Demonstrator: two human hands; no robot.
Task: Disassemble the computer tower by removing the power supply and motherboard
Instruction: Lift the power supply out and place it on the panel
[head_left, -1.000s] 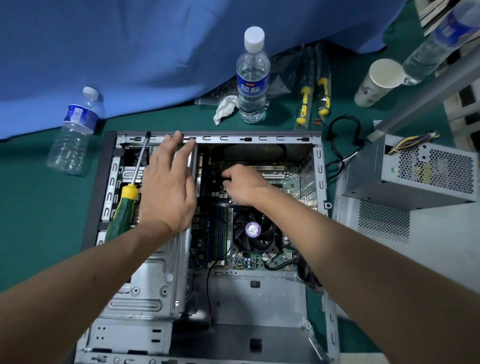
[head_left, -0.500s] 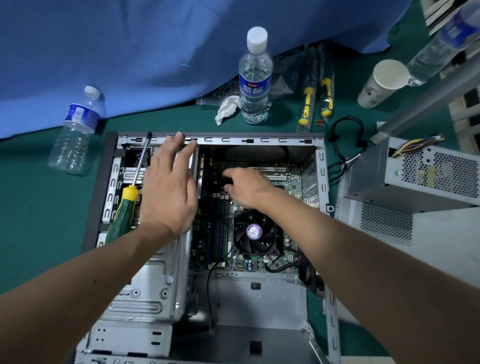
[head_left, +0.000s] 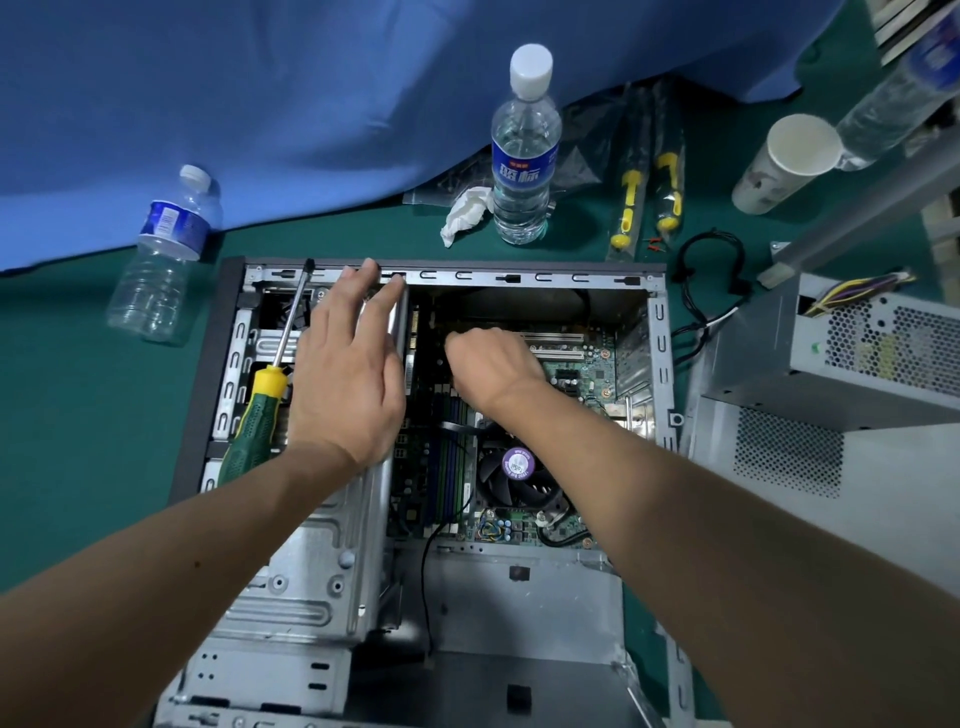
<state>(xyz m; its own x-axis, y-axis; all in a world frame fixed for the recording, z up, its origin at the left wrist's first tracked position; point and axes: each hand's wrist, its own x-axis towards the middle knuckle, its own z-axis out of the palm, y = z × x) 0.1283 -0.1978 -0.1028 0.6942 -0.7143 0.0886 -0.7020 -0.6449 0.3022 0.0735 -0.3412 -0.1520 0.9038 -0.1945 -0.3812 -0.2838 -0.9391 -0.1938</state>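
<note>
The open computer tower (head_left: 519, 278) lies on its side on the green mat. Inside it sits the green motherboard (head_left: 576, 374) with a black CPU fan (head_left: 517, 475). My left hand (head_left: 348, 374) rests flat, fingers spread, on the metal drive cage (head_left: 311, 582) at the case's left. My right hand (head_left: 491, 364) reaches down onto the motherboard's upper left; its fingertips are curled and hidden, so what they pinch is unclear. The grey power supply (head_left: 872, 353) stands outside the case at the right, its coloured wires sticking up.
A green-and-yellow screwdriver (head_left: 260, 415) lies across the cage left of my left hand. Water bottles (head_left: 524, 150) (head_left: 161, 260), a tissue (head_left: 465, 213), packaged tools (head_left: 649, 171), a paper cup (head_left: 784, 161) and black cables (head_left: 711, 270) lie beyond the case. The removed side panel (head_left: 831, 499) lies at the right.
My right hand has slid a little left and up over the motherboard. The left hand stays on the drive cage.
</note>
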